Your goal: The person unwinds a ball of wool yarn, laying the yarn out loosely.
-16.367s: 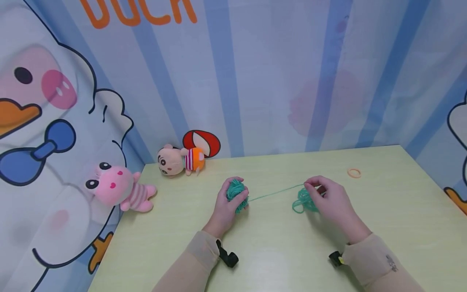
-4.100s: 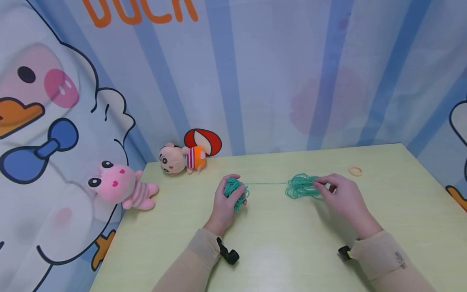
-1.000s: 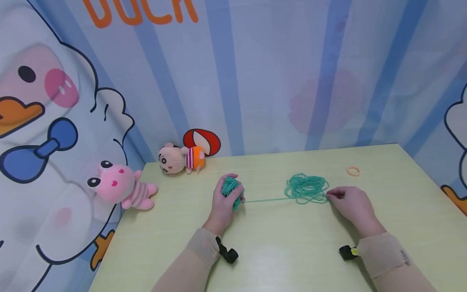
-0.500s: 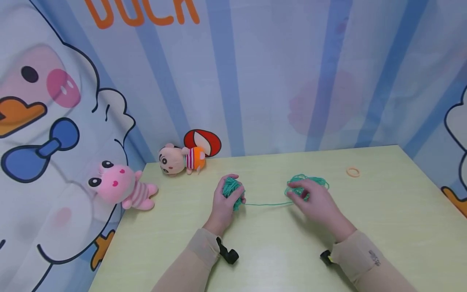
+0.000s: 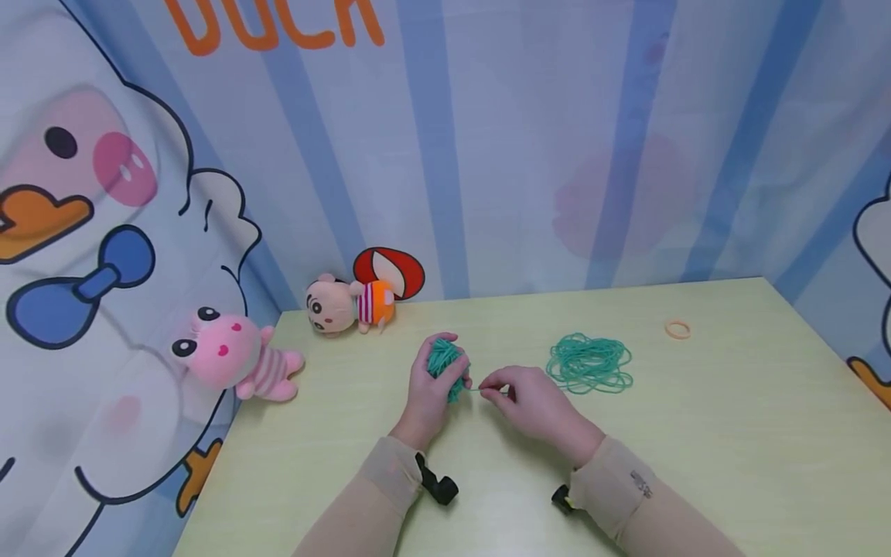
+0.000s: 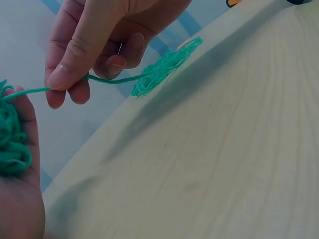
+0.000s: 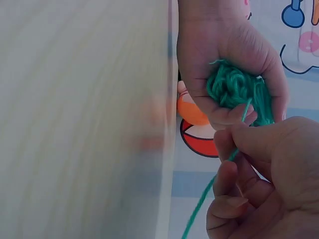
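Note:
My left hand [image 5: 428, 394] grips a green ball of yarn [image 5: 444, 361], fingers behind it and thumb across its front. Close to its right, my right hand [image 5: 536, 404] pinches the strand of yarn [image 6: 34, 90] between thumb and forefinger. From that pinch the strand runs back to a loose, looped heap of yarn [image 5: 589, 363] lying on the table. In the right wrist view the ball of yarn [image 7: 238, 92] sits in the left palm, and the strand leads up to it.
An orange ring-shaped band [image 5: 677, 330] lies beyond the heap at the right. A pink plush toy [image 5: 240, 356] rests at the table's left edge, and a plush in striped clothes [image 5: 350, 303] lies at the back left. A printed curtain [image 5: 515, 155] stands behind the table [image 5: 731, 433].
My right hand has moved left from the yarn heap toward the ball, drawing in the strand. The heap now shows uncovered. The left hand stays about where it was, still holding the ball.

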Available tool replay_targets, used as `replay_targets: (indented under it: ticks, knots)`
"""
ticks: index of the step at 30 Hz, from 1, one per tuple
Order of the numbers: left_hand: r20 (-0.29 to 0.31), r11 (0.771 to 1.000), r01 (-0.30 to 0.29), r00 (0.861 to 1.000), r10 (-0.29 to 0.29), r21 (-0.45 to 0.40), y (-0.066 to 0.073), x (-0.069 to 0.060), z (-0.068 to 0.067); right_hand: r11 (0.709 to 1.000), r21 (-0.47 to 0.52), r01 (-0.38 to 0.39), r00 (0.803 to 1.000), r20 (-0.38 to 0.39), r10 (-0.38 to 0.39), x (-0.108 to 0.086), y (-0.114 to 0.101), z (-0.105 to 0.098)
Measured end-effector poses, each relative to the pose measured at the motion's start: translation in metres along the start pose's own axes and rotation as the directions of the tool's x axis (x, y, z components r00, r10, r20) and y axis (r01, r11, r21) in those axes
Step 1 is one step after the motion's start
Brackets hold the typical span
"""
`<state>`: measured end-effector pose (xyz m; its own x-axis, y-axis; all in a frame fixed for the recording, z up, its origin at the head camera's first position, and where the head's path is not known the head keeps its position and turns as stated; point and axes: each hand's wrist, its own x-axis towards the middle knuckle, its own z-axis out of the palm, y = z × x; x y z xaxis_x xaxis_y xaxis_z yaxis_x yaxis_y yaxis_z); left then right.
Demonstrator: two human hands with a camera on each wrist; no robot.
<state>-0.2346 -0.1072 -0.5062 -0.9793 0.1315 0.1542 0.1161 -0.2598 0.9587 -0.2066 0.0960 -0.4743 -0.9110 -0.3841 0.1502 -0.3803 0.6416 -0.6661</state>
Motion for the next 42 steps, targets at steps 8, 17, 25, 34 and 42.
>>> replay_targets:
  ticks: [8,17,25,34,42]
  knots:
    - [-0.017,1.000,0.008,1.000,-0.007,0.026,0.000,0.001,0.002,0.998,0.045,-0.039,0.994,-0.101,0.043,-0.010,0.004,-0.020]
    - [-0.026,1.000,0.017,1.000,-0.017,0.019,0.000,0.000,0.001,0.996,0.062,-0.063,0.973,-0.216,0.075,-0.024,0.025,-0.058]
    - [-0.026,0.999,0.025,0.999,-0.024,0.034,0.000,0.000,0.000,0.990,0.049,-0.129,0.948,-0.287,0.138,-0.038,0.048,-0.084]
    - [-0.026,1.000,0.013,1.000,-0.012,0.014,0.000,0.000,0.002,0.970,0.022,-0.242,0.925,-0.295,0.238,-0.051,0.076,-0.100]
    - [-0.027,0.999,0.026,0.999,-0.025,0.027,0.001,-0.001,0.002,0.945,-0.010,-0.328,0.908,-0.281,0.312,-0.060,0.103,-0.108]
